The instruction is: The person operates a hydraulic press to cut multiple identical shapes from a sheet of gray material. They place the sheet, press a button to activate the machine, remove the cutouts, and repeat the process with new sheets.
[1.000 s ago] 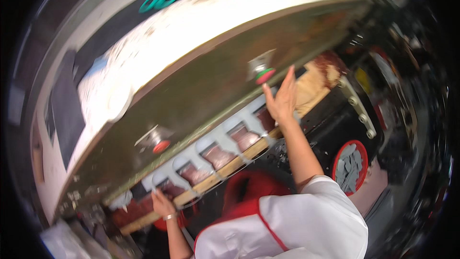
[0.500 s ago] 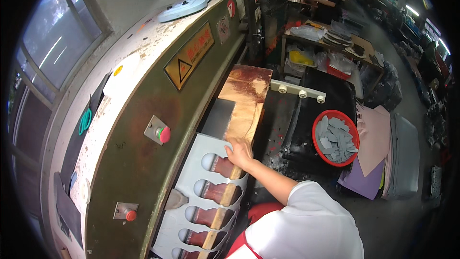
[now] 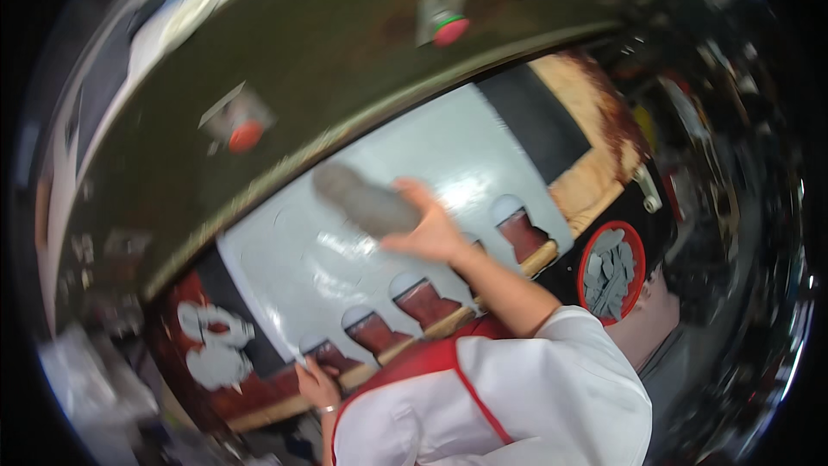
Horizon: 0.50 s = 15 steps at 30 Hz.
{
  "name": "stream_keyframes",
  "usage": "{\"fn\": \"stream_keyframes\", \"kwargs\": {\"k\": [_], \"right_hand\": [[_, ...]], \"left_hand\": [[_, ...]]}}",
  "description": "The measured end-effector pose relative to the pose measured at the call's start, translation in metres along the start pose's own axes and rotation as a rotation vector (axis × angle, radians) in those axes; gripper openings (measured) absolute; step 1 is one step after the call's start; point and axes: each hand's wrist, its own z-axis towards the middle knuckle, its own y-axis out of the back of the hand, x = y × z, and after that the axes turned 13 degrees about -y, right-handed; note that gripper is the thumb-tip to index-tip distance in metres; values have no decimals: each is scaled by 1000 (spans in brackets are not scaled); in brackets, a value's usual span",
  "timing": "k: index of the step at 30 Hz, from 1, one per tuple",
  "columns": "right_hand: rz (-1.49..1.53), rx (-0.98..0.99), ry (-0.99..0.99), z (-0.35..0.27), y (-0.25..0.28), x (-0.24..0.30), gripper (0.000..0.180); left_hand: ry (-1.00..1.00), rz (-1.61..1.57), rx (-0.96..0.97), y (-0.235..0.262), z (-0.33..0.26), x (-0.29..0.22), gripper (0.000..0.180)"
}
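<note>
A wide pale grey sheet (image 3: 285, 267) lies on the machine bed, with several rounded, sole-end-shaped cutouts along its near edge. On it, blurred by motion, is a grey sole-shaped piece (image 3: 358, 197). My right hand (image 3: 431, 229) has thumb and fingers around the right end of that piece. At the near left corner of the sheet, my left hand (image 3: 319, 384) has its fingers curled on the edge. Through the cutouts shows a reddish-brown worn surface, with a strip of bare wood (image 3: 453, 321) along it.
Behind the sheet runs the green machine beam (image 3: 345, 60) with two red buttons, one button (image 3: 450, 30) further right. Pale cut pieces (image 3: 216, 354) lie at the bed's left end. A red basin (image 3: 640, 263) of grey scraps stands at right. Dark pads (image 3: 535, 125) lie under the sheet.
The view has swung left and down over the bed. My right hand has left the sheet's far near-edge corner for the grey sole-shaped piece. My left hand has come into view.
</note>
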Motion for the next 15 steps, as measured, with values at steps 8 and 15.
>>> {"fn": "stream_keyframes", "kwargs": {"k": [8, 15], "right_hand": [[-552, -221, 154, -3, 58, 24, 90], [-573, -181, 250, 16, 61, -5, 97]], "left_hand": [[-34, 68, 45, 4, -4, -22, 25], [-31, 68, -24, -1, -4, -29, 26]]}}
